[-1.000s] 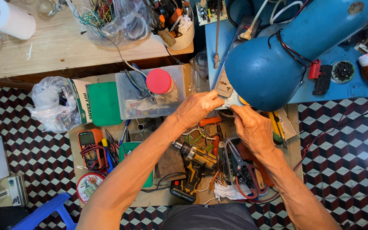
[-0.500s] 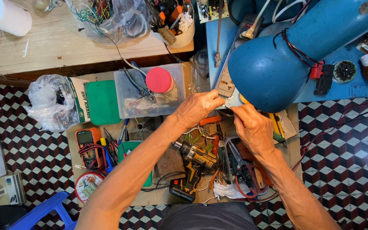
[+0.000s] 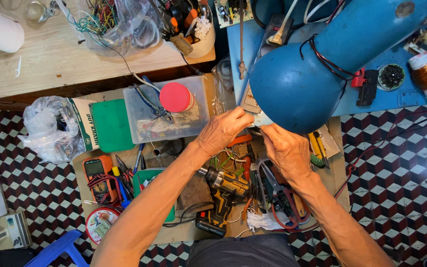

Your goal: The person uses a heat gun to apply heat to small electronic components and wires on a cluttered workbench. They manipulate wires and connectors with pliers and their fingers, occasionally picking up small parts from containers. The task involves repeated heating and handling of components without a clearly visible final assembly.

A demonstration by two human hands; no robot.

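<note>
Checkered floor tiles frame a cluttered tool board. My left hand (image 3: 223,129) and right hand (image 3: 285,148) pinch a small pale piece (image 3: 262,119) between fingertips, just below the blue lamp shade (image 3: 292,89), as a second ago; work remains fine handling. Nearer lies a cordless drill (image 3: 223,190).

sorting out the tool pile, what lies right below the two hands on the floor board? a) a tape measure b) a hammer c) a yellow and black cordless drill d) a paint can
c: a yellow and black cordless drill lies among the tools just below the left hand and right hand.
</note>
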